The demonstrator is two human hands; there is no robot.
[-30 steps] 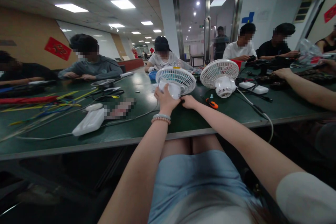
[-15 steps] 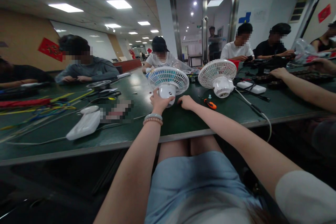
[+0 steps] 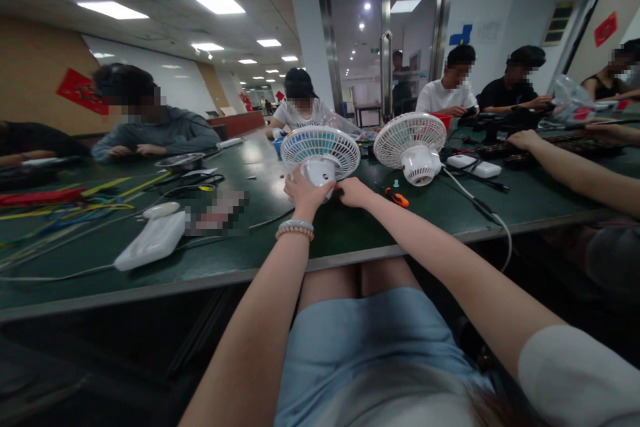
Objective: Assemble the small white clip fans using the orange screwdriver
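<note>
By the left hand (image 3: 306,191), a white fan (image 3: 321,167) is gripped at its back near the front edge of the bench (image 3: 345,237); the right hand (image 3: 354,193) is curled beside it, its contents hidden. Farther right, an orange-handled tool (image 3: 399,198) and a second fan (image 3: 419,163) are set.

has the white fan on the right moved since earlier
No, the white fan on the right keeps its place relative to the orange-handled tool.

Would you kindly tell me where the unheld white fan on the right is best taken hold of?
Probably by its rounded rear housing, coming from the near left: that compact part faces the wearer, while the wide grille beyond it offers only thin ribs, and the white cord leaves toward the right.
</note>
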